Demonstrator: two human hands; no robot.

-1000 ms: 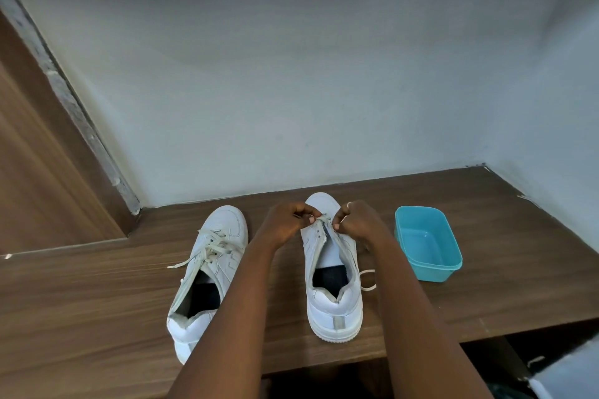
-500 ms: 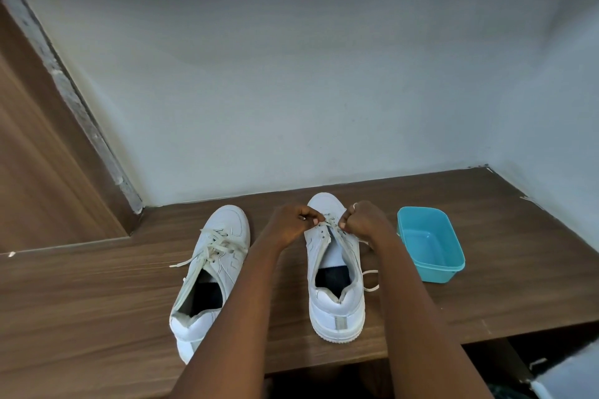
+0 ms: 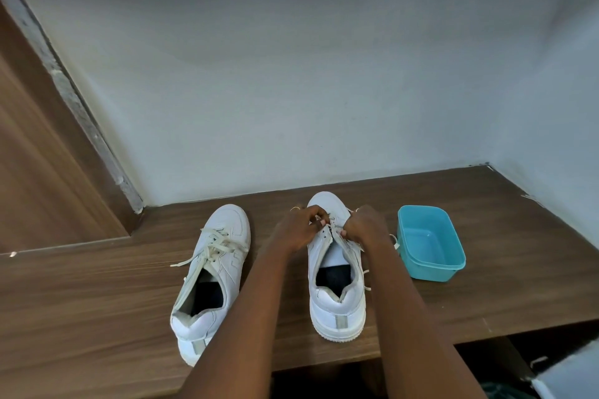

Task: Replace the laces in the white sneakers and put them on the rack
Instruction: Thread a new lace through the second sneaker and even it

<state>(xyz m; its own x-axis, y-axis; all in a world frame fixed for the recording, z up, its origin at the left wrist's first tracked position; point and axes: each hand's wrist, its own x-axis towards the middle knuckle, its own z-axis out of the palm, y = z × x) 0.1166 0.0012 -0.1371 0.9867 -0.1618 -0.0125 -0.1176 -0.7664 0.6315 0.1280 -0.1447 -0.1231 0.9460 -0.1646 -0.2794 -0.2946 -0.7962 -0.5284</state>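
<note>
Baring both forearms, left forearm [image 3: 246, 317] and right forearm [image 3: 408, 317], all the way down to the frame's edge at six o'clock, with skin uncovered along the whole visible length. Tapering from broad near that edge to slim wrists toward twelve o'clock. Showing short, pale nails [image 3: 321, 222] on the curled fingertips of the left hand [image 3: 299, 230]. Catching a small pale glint at the twelve o'clock edge of the right hand [image 3: 366, 227], too small to tell as a ring.

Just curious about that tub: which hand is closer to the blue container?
Right. The right hand works the sneaker beside the blue container; the left hand is on the sneaker's far side.
</note>
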